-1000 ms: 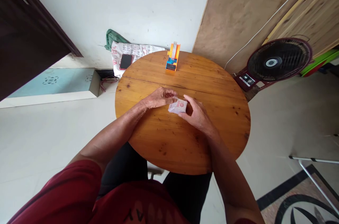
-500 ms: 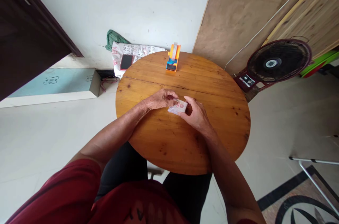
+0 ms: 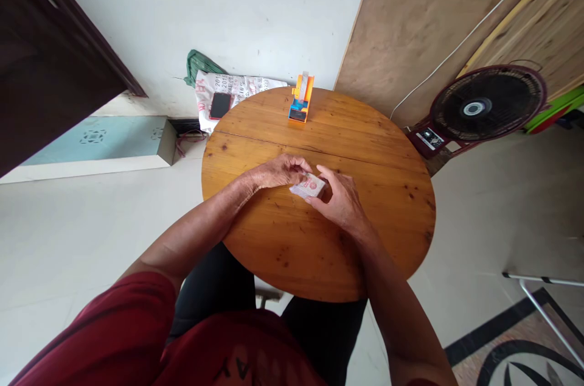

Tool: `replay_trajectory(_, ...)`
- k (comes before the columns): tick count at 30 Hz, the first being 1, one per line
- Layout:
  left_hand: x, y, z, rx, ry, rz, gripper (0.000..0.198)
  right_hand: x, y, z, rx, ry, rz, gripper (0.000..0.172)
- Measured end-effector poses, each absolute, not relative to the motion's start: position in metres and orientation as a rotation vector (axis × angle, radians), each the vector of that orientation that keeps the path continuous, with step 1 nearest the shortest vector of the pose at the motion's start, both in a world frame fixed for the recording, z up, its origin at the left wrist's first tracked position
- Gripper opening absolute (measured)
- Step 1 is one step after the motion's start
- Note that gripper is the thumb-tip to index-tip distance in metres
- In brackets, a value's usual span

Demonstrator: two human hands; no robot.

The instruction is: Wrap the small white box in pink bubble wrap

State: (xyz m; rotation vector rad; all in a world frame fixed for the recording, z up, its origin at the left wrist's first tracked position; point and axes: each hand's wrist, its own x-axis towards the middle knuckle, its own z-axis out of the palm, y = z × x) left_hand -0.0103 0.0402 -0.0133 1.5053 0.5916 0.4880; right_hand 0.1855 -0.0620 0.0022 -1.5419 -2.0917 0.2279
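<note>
Just right of center in the frame, small white box (image 3: 314, 185) with red print on top, set between two hands. Along its left and lower side, thin plastic wrap (image 3: 298, 192), easy to see through. Cannot tell: resting on the desk or lifted a tiny bit.

On the left, left hand (image 3: 279, 171) with fingers bent and tips bunched at the upper left corner of the box. Cannot tell: pinching the wrap or only touching. On the right, right hand (image 3: 341, 200) curved around the box's right end, thumb on the lower edge, pointing finger by the upper corner, box pinched in between.

To do this bit well, hold the box steady with the right hand, softly, without squashing the sides. Move the left fingers slowly and gently, so as not to dent a corner. Best to stay low, in case of a slip.

Under it all, round wooden desk (image 3: 283, 234). At top middle, on the desk's far side, orange and blue plastic stand (image 3: 301, 103). At upper left, black phone (image 3: 220, 105) on white printed sack (image 3: 206, 86). At upper right, dark red fan (image 3: 479, 107), well apart from both hands.
</note>
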Motion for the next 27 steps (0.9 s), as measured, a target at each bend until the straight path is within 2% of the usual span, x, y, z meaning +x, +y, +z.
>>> replay_trajectory(10, -0.010, 0.039, -0.008, 1.449, 0.563, 0.494, 0.029, 0.188, -0.062, 0.008, -1.517, -2.125, 0.269, 0.068)
replay_trajectory(15, -0.009, 0.039, -0.009, 1.415, 0.551, 0.514, 0.035, 0.191, -0.065, 0.014, -1.418, -2.078, 0.332, 0.051)
replay_trajectory(22, -0.010, 0.042, -0.010, 1.418, 0.609, 0.597, 0.034, 0.199, -0.061, 0.012, -1.342, -1.935, 0.238, 0.014)
replay_trajectory(27, -0.011, 0.043, -0.011, 1.455, 0.626, 0.622, 0.033, 0.204, -0.056, 0.010, -1.317, -1.879, 0.211, 0.014)
